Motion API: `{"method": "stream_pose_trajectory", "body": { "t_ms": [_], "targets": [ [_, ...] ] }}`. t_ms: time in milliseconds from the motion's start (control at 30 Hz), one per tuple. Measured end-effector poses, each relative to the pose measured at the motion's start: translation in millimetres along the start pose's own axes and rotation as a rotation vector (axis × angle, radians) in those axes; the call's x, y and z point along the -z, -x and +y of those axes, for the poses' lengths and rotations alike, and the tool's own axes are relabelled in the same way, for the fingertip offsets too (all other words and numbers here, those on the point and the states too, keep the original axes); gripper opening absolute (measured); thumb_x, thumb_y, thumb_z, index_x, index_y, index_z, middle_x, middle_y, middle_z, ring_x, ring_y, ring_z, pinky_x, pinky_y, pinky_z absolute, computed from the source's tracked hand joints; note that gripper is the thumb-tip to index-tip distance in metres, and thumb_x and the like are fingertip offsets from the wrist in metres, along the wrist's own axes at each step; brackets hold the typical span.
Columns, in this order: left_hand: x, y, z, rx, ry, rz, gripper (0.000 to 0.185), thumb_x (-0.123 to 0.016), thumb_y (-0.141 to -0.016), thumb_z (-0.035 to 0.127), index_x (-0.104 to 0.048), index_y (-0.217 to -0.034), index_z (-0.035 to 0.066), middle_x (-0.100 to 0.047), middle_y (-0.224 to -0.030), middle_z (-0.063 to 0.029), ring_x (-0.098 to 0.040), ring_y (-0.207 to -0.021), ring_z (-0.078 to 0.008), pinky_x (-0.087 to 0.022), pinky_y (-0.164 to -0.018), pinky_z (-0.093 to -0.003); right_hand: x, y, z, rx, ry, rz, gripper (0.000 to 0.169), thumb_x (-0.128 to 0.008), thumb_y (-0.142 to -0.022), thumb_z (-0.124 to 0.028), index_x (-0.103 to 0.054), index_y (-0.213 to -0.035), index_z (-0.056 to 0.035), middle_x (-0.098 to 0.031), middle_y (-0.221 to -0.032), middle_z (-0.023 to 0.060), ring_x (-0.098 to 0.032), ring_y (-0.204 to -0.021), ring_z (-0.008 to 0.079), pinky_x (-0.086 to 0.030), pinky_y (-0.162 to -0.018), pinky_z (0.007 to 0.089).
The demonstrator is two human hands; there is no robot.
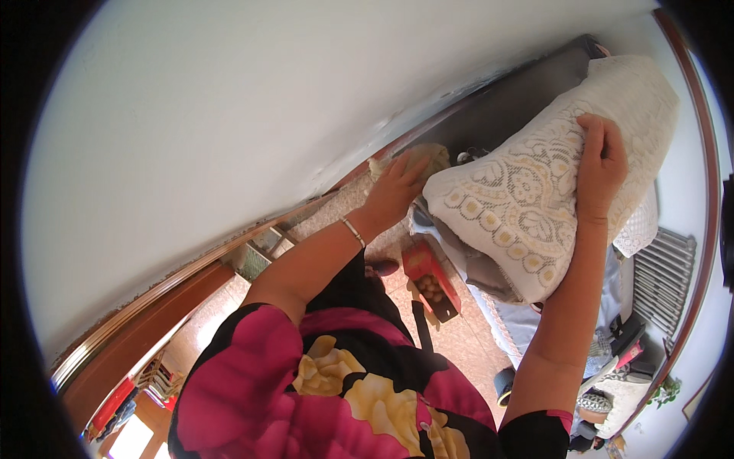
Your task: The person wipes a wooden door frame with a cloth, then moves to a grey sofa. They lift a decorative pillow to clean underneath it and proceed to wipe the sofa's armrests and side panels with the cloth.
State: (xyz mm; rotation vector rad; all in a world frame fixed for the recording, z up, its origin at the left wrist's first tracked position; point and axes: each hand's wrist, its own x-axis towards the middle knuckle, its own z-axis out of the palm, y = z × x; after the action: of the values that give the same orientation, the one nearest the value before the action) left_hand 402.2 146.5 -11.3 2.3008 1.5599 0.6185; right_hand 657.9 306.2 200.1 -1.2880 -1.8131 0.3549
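Note:
A cream lace-patterned cloth (pixel 516 195) drapes over a dark grey upholstered piece (pixel 510 109) beside the wall. My right hand (pixel 601 163) rests on the cloth with its fingers bent against the fabric; whether it pinches the fabric is unclear. My left hand (pixel 395 192), with a bracelet at its wrist, lies spread at the cloth's near left corner, over a crumpled beige cloth (pixel 430 156). Its fingers are apart, and it does not grip anything that I can see. The underside of the lace cloth is mostly hidden.
On the tiled floor stands a red box (pixel 433 281) with several round brown items inside. Right of it is a bed with a light blue cover (pixel 499 321). A white radiator (pixel 665 275) stands at the far right wall. A wooden door frame (pixel 155 321) edges the left.

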Motion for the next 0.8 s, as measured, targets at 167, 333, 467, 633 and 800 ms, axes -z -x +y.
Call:
{"method": "stream_pose_trajectory", "body": {
  "t_ms": [167,333,467,633,800],
  "targets": [
    [-2.3,-39.6,7.0,0.044,0.026,0.113,0.04,-0.057,-0.086,0.014,-0.063,-0.126,0.015,-0.042,-0.146,-0.0136,-0.041,-0.13,-0.0418,-0.037,-0.107,-0.0513,1.3,1.9,-2.4,-0.023,0.001,0.008,0.017,-0.057,-0.098,-0.012,-0.069,-0.093,-0.0016,-0.071,-0.089,0.0018,-0.062,-0.082,0.0094,-0.048,-0.077,0.0234],
    [-32.9,-102.5,-15.5,0.076,-0.023,0.091,0.04,-0.059,-0.087,0.021,-0.062,-0.126,0.015,-0.041,-0.147,-0.0135,-0.043,-0.13,-0.0415,-0.04,-0.103,-0.0513,-0.2,0.0,-8.5,-0.019,-0.006,0.005,0.018,-0.058,-0.098,-0.014,-0.07,-0.095,-0.0004,-0.072,-0.09,0.0029,-0.062,-0.082,0.0089,-0.048,-0.077,0.0227],
    [-23.0,-113.2,-7.1,0.116,-0.025,-0.058,0.044,-0.061,-0.088,0.028,-0.062,-0.131,0.021,-0.04,-0.15,-0.0126,-0.036,-0.137,-0.0422,-0.035,-0.11,-0.05,-0.6,3.2,-0.7,-0.03,-0.057,0.027,0.018,-0.058,-0.098,-0.015,-0.07,-0.093,-0.0016,-0.072,-0.09,0.0026,-0.062,-0.081,0.0092,-0.048,-0.076,0.0234],
    [-24.6,-65.7,0.5,0.054,0.208,0.088,0.048,-0.061,-0.086,0.025,-0.058,-0.132,0.016,-0.043,-0.147,-0.0168,-0.036,-0.137,-0.0411,-0.036,-0.109,-0.0502,-0.1,0.5,4.5,0.038,0.009,0.041,0.019,-0.06,-0.097,-0.02,-0.071,-0.093,-0.0048,-0.073,-0.087,0.0022,-0.063,-0.077,0.0107,-0.048,-0.073,0.025],
    [-45.9,-35.7,-1.5,0.105,0.487,0.05,0.053,-0.057,-0.088,0.02,-0.049,-0.139,0.009,-0.048,-0.141,-0.0205,-0.038,-0.137,-0.0399,-0.035,-0.111,-0.0455,2.0,-4.2,6.4,-0.002,0.032,-0.006,0.02,-0.063,-0.095,-0.025,-0.072,-0.093,-0.0067,-0.072,-0.082,0.0013,-0.063,-0.074,0.0134,-0.049,-0.072,0.0271]
  ]
}}
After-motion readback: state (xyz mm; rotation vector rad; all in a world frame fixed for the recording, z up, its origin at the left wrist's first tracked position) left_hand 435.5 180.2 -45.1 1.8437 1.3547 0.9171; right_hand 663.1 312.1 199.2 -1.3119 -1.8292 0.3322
